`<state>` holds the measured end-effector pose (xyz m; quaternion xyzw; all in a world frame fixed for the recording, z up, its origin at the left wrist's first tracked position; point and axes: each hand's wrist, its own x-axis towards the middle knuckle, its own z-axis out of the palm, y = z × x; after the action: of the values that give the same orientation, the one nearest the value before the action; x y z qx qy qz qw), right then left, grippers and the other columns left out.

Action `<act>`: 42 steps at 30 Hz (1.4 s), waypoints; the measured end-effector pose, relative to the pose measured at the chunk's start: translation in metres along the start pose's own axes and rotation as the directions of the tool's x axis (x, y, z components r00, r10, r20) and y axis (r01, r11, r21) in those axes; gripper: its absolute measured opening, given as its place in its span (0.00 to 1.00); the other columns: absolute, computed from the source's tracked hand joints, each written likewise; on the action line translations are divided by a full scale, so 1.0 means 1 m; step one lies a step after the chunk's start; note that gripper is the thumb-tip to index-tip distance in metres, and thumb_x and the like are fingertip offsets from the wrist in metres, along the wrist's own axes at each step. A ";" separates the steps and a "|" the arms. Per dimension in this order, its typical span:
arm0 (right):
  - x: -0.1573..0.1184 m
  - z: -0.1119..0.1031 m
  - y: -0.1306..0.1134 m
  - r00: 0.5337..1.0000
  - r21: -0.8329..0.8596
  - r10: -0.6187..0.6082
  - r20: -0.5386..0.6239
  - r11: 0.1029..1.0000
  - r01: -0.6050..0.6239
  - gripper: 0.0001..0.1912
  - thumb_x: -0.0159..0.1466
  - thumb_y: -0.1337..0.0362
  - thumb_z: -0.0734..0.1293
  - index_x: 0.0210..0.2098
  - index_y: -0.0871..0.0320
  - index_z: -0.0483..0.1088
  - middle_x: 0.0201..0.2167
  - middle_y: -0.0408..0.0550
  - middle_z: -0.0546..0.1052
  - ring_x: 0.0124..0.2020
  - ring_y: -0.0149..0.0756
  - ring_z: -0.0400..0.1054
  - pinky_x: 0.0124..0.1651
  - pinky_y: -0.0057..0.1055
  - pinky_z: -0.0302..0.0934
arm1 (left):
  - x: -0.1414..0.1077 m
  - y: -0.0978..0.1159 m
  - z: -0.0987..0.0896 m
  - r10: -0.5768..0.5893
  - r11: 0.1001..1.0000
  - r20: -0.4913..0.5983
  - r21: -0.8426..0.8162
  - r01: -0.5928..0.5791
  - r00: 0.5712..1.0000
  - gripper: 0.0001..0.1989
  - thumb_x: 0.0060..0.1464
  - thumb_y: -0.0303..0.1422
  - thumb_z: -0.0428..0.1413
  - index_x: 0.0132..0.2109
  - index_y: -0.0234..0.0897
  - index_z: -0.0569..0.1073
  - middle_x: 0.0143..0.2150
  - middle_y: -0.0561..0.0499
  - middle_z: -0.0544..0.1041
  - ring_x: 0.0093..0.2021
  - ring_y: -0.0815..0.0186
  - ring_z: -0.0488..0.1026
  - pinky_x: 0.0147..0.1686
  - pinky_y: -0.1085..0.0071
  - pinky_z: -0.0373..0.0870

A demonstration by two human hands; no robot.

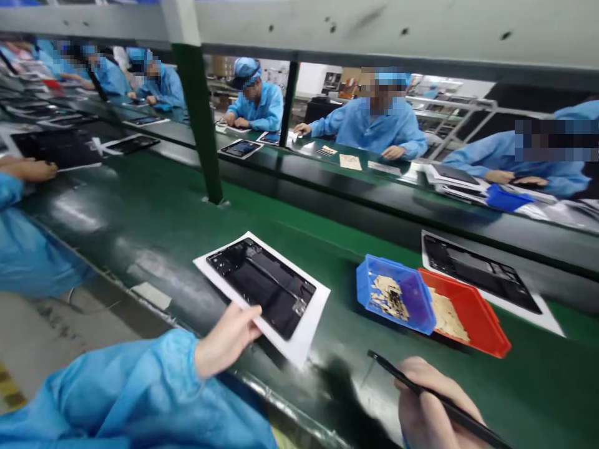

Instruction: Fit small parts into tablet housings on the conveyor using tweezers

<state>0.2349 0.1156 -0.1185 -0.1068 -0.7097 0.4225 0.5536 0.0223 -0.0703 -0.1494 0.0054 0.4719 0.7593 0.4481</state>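
Right now my left grip (228, 340) is pinched on the near edge of one white sheet (312, 315), thumb laid against the rim of the black tablet housing (241, 287) that rests on it, on the green table (159, 206) just in front of me; whether the sheet is lifted at that edge I cannot tell. My right grip (435, 399) is closed around one slim black tool (397, 374), its tip clear of the housing, above the table. To the right of the housing stand two bins: a blue bin (418, 293) with tan and black scraps (390, 296), and a red bin (486, 318) with pale pieces (449, 315), the blue one blocking part of the red. Past them lies a second tablet housing (482, 268) on its own sheet. One pale card (152, 295) sits near the table's edge to my left. A green post (203, 143) rises from the table and, with a thinner dark post (290, 100) and the long overhead beam (299, 28), cuts across my view of at least four co-workers (257, 100) in blue opposite. At far left, a neighbour's hand (28, 168) is at another black panel (60, 146), one more device (133, 144) lying beside it.
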 end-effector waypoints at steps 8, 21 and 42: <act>-0.012 0.072 -0.089 0.982 0.219 0.038 0.183 0.973 -0.079 0.11 0.61 0.60 0.64 0.33 0.58 0.76 0.21 0.47 0.73 0.21 0.37 0.64 0.23 0.36 0.54 | -0.080 -0.018 -0.032 -0.462 0.877 0.191 -0.046 0.478 0.866 0.14 0.46 0.37 0.60 0.40 0.38 0.69 0.52 0.47 0.72 0.52 0.62 0.70 0.46 0.71 0.66; 0.016 0.205 -0.025 0.856 0.226 0.508 0.099 0.826 -0.516 0.07 0.60 0.60 0.65 0.29 0.56 0.71 0.21 0.41 0.69 0.21 0.29 0.62 0.23 0.28 0.56 | 0.055 0.101 -0.075 0.141 -0.400 0.851 0.517 -0.757 0.507 0.10 0.59 0.32 0.50 0.43 0.33 0.72 0.44 0.44 0.75 0.44 0.58 0.70 0.43 0.62 0.67; 0.003 0.239 0.038 0.653 -0.175 0.742 0.155 0.671 -0.721 0.06 0.62 0.60 0.64 0.33 0.57 0.68 0.22 0.41 0.73 0.25 0.31 0.70 0.32 0.30 0.67 | 0.111 0.127 -0.105 -0.029 -0.236 0.903 0.410 -0.881 0.428 0.06 0.58 0.28 0.50 0.34 0.34 0.70 0.43 0.46 0.74 0.45 0.62 0.71 0.44 0.63 0.70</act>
<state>0.0120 0.0258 -0.1506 -0.3645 -0.6811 0.5832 0.2512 -0.1751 -0.0887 -0.1615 0.7556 0.5970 0.2591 0.0746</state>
